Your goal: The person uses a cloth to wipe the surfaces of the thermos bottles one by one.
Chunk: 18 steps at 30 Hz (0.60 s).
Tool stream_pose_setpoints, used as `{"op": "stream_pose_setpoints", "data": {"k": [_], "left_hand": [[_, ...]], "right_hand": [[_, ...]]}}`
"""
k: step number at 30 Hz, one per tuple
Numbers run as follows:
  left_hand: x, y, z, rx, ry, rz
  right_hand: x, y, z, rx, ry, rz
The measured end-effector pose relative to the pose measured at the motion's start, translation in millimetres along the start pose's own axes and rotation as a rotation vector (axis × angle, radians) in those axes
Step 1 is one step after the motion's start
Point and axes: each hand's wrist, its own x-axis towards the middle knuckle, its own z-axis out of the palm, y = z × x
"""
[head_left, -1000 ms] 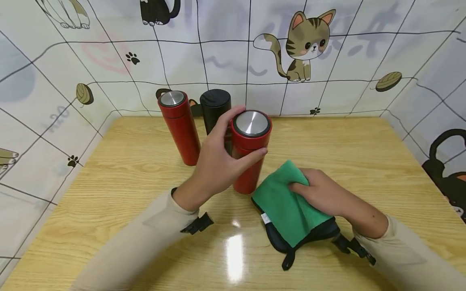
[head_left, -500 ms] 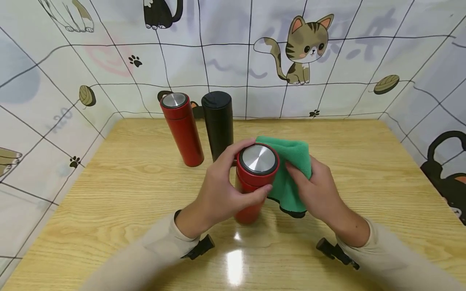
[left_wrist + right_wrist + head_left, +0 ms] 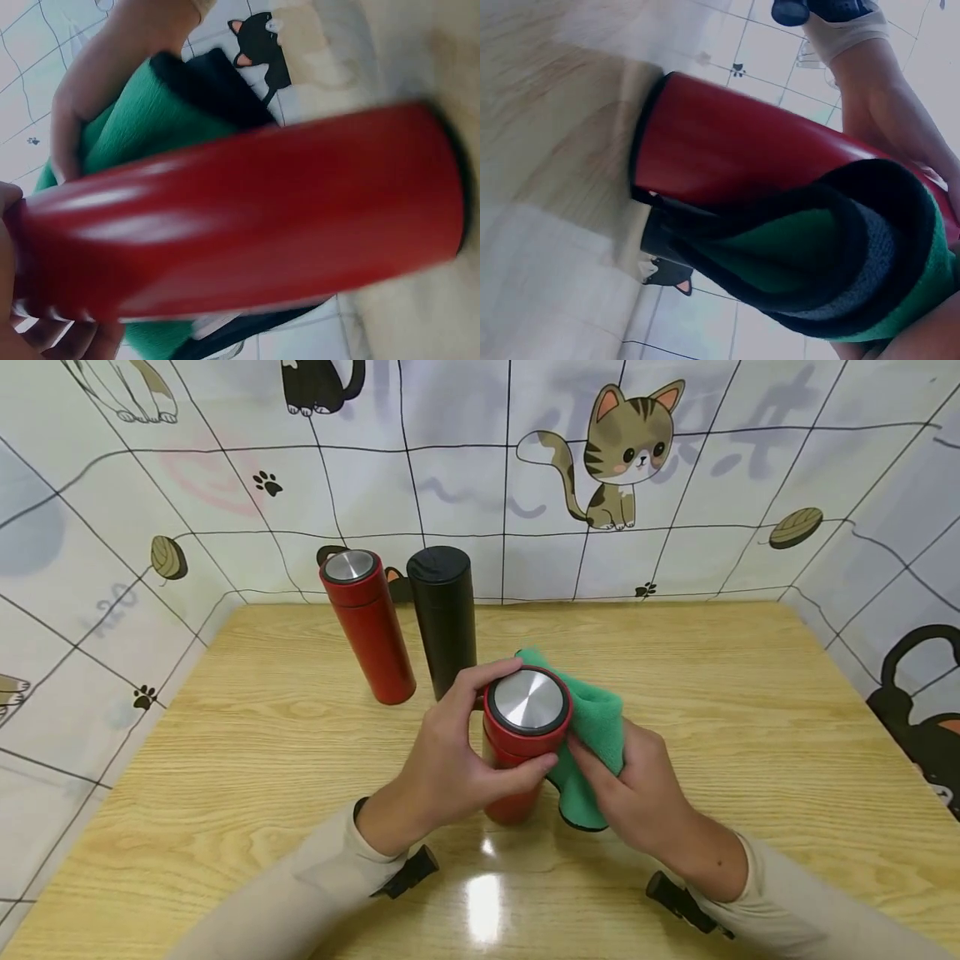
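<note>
My left hand [image 3: 457, 756] grips a red thermos flask [image 3: 517, 747] round its upper part, thumb in front and fingers behind. The flask has a brushed silver lid top with a black ring, and its red body [image 3: 247, 217] fills the left wrist view. My right hand [image 3: 645, 793] holds a green cloth [image 3: 596, 718] against the flask's right side, the thumb pressing it near the lid. In the right wrist view the cloth [image 3: 922, 292] shows a dark edge and a grey-blue underside, folded beside the flask [image 3: 727, 142]. Part of the cloth lies hidden behind the flask.
A second red flask [image 3: 375, 635] stands at the back left, with a black flask [image 3: 446, 618] right of it, just behind my left hand. The wooden table [image 3: 712, 677] meets a cat-patterned backdrop [image 3: 465, 468] at its far edge.
The red flask came nearer to me with my left hand round it. My right hand lifted the green cloth from the table and brought it to the flask's right side, then slightly lower.
</note>
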Motion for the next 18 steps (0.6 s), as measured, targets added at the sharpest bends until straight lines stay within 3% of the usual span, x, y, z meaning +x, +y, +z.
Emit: {"op": "stream_pose_setpoints", "data": {"k": [5,12,18], "left_hand": [[-1.7,-0.8,-7.1,0.019,-0.024,-0.026],[-1.8,-3.5,-8.6,0.026,-0.036,-0.005],[-2.7,-6.4,-5.3,0.035,-0.032,0.000]], "right_hand": [[-2.6,4.9,5.2,0.002,-0.032,0.017],[-3.5,2.4,6.2,0.049,0.048,-0.062],[-3.3,5.6,3.3,-0.010,-0.040,0.018]]}}
